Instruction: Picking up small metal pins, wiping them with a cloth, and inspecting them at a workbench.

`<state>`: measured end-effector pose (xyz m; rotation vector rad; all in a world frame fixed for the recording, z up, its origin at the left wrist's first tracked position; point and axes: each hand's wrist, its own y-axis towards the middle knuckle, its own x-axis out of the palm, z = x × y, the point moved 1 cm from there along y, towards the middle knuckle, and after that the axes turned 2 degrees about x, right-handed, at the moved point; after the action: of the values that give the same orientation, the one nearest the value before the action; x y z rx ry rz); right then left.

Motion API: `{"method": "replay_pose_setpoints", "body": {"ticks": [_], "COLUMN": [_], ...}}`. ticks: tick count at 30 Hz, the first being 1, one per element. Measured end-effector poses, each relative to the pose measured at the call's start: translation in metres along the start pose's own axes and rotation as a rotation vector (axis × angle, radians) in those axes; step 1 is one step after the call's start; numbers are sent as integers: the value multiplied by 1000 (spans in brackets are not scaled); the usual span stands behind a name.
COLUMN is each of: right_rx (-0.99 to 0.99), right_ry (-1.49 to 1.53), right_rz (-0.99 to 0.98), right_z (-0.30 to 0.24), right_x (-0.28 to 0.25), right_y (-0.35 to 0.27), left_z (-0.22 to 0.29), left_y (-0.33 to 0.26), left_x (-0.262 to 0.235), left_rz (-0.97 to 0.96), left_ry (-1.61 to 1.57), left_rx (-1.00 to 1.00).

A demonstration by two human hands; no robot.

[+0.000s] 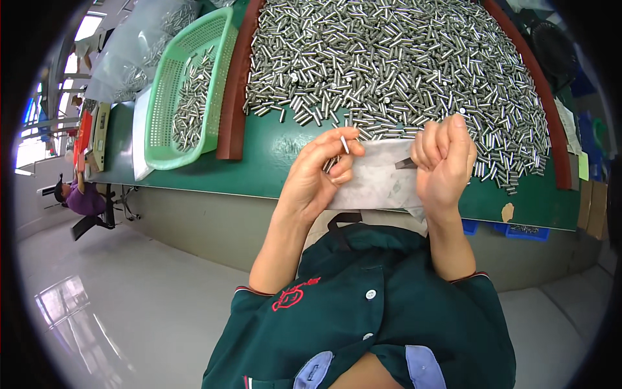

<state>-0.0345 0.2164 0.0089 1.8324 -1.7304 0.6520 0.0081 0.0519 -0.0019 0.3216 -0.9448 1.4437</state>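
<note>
My left hand [310, 178] is closed, pinching a short shiny metal pin [345, 144] between thumb and forefinger. A few more pins [330, 163] show in its curled fingers. My right hand [446, 165] is in a fist around a dark flat-tipped tool [405, 164], whose tip points left toward the left hand; its handle is hidden, so the kind of tool is unclear. Below and between both hands lies a whitish, smudged cloth or sheet [372, 185] at the table's near edge. Just beyond spreads a large heap of metal pins [395, 65].
Dark red rails [232, 123] flank the heap on the green table [272, 152]. On the left stands a green mesh basket [155, 129] partly filled with pins, near clear plastic bags [133, 52]. Blue bins [528, 232] sit below the right edge. Far left, a person in purple [85, 200] sits.
</note>
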Motion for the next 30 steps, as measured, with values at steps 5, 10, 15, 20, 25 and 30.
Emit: {"method": "replay_pose_setpoints", "body": {"ticks": [5,10,15,20,25,30], "right_rx": [15,4,8,4,9,23], "right_ry": [-7,-24,-8,-4,-12,-3], "right_rz": [21,-5,0,2,1,16], "right_z": [-3,-3,-3,-3,-3,-4], "right_x": [-2,-1,0,0,-1,-2], "right_y": [-2,-3,-1,-1,-1,-6], "left_z": [22,51,55,52,42,39], "left_y": [-4,4,16,13,7,2], "left_x": [-19,-25,-37,-43,-50,-46], "left_rz": [111,709,674,468,83,88], "left_ry": [322,1651,1750,1137,255,259], "left_rx": [239,730,675,577,313,320]}}
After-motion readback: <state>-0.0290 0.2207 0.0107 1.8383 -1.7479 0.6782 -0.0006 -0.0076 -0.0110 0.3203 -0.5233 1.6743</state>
